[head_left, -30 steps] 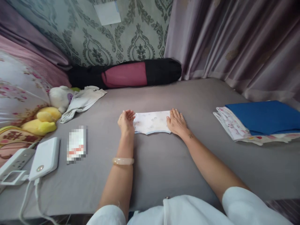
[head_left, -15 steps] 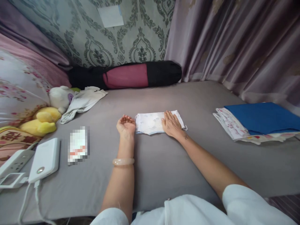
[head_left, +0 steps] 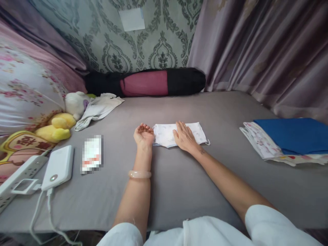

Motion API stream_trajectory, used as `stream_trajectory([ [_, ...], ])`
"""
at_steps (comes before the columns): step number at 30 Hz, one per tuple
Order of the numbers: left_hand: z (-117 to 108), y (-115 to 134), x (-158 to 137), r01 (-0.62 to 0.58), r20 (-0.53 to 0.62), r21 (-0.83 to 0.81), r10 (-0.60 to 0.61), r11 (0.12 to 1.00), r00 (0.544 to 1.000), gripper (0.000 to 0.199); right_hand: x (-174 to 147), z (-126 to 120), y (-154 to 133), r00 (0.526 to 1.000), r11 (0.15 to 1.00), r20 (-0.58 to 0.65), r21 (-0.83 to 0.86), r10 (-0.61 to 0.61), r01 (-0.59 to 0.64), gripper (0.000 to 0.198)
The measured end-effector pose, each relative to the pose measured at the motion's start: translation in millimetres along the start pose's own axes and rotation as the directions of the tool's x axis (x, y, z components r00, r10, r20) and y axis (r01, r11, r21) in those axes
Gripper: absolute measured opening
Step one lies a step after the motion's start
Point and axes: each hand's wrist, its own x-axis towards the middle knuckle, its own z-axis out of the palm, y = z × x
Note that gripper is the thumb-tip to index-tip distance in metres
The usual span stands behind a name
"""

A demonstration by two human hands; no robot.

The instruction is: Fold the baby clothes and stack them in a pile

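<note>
A folded white cloth with a faint print lies flat on the grey bed sheet. A thin cord loop sticks out at its right corner. My right hand rests palm down on the cloth, right of its middle, with the fingers stretched out. At the cloth's left edge, my left hand lies palm up, its fingers loosely curled and holding nothing visible. A pale bangle circles my left wrist.
To the right sits a stack of folded fabrics with a blue cloth on top. On the left are a white power bank with cables, a power strip, a pixelated item and plush toys. A black-and-red long bag lies along the wall.
My right hand has slid left across the cloth, from near its right end toward the middle. My left hand stays by the left edge. The camera view has shifted slightly.
</note>
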Motion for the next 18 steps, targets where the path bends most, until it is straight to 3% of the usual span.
stream_trajectory([
  [7, -2.2, -0.2, 3.6, 0.000, 0.016, 0.024, 0.000, 1.000, 1.000, 0.015, -0.3, 12.6, -3.6, 0.999, 0.999, -0.047, -0.043, -0.017, 0.015, 0.056],
  [14, 0.4, -1.4, 0.8, 0.013, -0.006, -0.004, -0.013, 1.000, 1.000, 0.017, 1.0, 4.5, -9.4, 1.000, 0.999, -0.007, -0.040, -0.001, 0.000, 0.054],
  [18, 1.2, -1.0, -0.1, 0.012, -0.012, 0.002, -0.012, 1.000, 1.000, 0.018, 2.3, 3.2, -21.4, 0.998, 0.998, -0.023, -0.029, -0.065, 0.064, 0.054],
])
